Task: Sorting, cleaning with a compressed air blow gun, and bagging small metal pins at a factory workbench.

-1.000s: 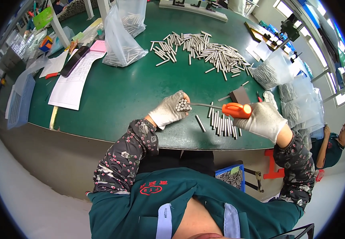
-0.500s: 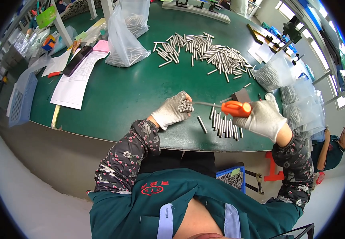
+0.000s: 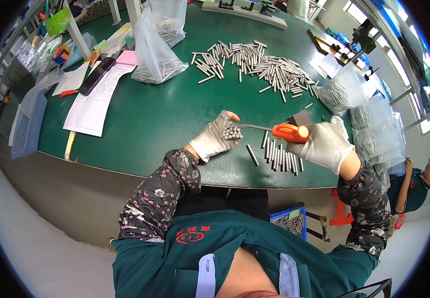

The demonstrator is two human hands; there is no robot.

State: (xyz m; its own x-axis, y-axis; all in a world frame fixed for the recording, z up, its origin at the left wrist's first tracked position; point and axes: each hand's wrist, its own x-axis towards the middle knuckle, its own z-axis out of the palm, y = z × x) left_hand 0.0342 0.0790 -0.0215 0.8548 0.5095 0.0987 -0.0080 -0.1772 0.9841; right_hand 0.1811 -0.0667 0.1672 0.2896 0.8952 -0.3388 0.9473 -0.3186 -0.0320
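In its fingerless-tipped white glove, my left hand [image 3: 213, 138] is wrapped round a bundle of metal pins [image 3: 232, 132], whose round ends face right. My right hand [image 3: 324, 146], also gloved, grips an orange-handled tool [image 3: 290, 133]. Its thin, bent metal shaft reaches left, and the tip is at the upper edge of the bundle, by my left thumb. I cannot tell whether the tip touches the pins. Below the tool, a row of loose metal pins [image 3: 280, 158] lies on the green table [image 3: 165, 116], with one pin [image 3: 252, 155] apart at its left.
A large heap of metal pins [image 3: 269, 64] lies farther back. Clear bags of pins [image 3: 158, 69] stand back left, and more bags [image 3: 336, 92] line the right edge. A dark block [image 3: 300, 118] sits beyond my right hand. Papers [image 3: 88, 107] and a phone [image 3: 96, 77] lie left.
My right hand and the orange-handled tool have shifted slightly left, bringing the tip closer over the bundle. My left thumb has lifted away from the pins; the left hand otherwise stays in place.
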